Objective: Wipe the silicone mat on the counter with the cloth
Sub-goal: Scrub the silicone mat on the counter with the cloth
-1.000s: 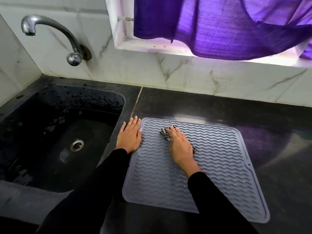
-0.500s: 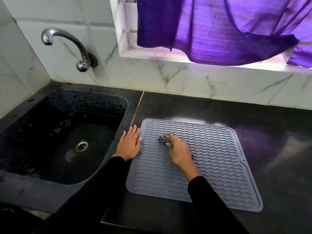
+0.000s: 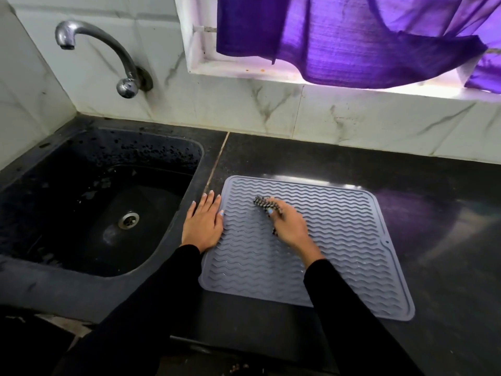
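A grey silicone mat with wavy ridges lies flat on the black counter. My right hand presses a small black-and-white patterned cloth onto the mat's upper left area; most of the cloth is hidden under the fingers. My left hand lies flat with fingers spread on the mat's left edge and the counter strip beside the sink. Both arms wear black sleeves.
A deep black sink with a metal drain sits left of the mat. A chrome tap juts from the marble-tiled wall. A purple curtain hangs over the window ledge behind. The counter's front edge runs below the mat.
My right hand has drawn the cloth slightly back and turned on the mat. The left hand stays on the mat's left edge. My view has pulled back, showing more wall and counter.
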A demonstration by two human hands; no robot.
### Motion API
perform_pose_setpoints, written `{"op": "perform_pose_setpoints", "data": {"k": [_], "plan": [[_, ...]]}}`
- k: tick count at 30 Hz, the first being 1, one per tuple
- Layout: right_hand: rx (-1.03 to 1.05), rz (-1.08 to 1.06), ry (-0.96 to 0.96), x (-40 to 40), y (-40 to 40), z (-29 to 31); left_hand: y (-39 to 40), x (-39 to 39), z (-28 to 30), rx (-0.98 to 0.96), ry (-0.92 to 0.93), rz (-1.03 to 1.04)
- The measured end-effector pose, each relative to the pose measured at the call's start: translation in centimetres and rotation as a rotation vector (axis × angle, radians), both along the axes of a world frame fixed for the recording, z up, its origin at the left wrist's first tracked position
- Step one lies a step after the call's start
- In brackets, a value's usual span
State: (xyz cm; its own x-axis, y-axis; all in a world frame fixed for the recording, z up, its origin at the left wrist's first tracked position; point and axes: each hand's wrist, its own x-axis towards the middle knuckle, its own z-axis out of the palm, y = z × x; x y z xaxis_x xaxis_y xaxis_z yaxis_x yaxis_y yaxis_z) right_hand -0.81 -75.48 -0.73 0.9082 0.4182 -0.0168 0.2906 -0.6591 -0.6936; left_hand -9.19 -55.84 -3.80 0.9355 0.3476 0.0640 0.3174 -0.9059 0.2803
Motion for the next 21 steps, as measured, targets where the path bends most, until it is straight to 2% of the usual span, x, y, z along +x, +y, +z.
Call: {"op": "perform_pose_setpoints", "data": {"k": [2, 4, 5, 6, 8, 11, 14, 18, 21], "plan": [[0.300, -0.066, 0.220, 0.6, -0.3, 1.1, 0.0, -0.2, 0.1, -0.022, -0.003, 0.000], [0.487, -0.192, 0.365, 0.9, -1.1, 2.1, 0.0, -0.4, 0.2, -0.039, -0.011, 0.005], [0.456, -0.243, 0.328, 0.8, -1.5, 2.4, 0.0, -0.4, 0.2, -0.044, -0.015, 0.011], [0.338, -0.252, 0.230, 0.5, -1.9, 2.7, 0.0, -0.3, 0.2, -0.047, -0.023, 0.016], [0.038, -0.181, 0.055, -1.3, -2.3, 3.0, -0.1, -0.2, 0.2, -0.053, -0.045, 0.023], [-0.163, -0.040, -0.041, -5.0, -1.7, 1.9, -0.1, -0.2, 0.2, -0.062, -0.060, 0.028], [-0.228, 0.023, -0.282, -6.9, -1.9, 0.0, -0.1, -0.3, 0.0, -0.066, -0.059, 0.030], [-0.228, 0.008, -0.237, -6.0, -2.6, -0.2, -0.1, -0.2, -0.1, -0.051, -0.057, 0.026], [-0.231, 0.019, -0.280, -5.8, -2.2, -0.2, 0.0, -0.2, -0.1, -0.031, -0.040, 0.027]]}}
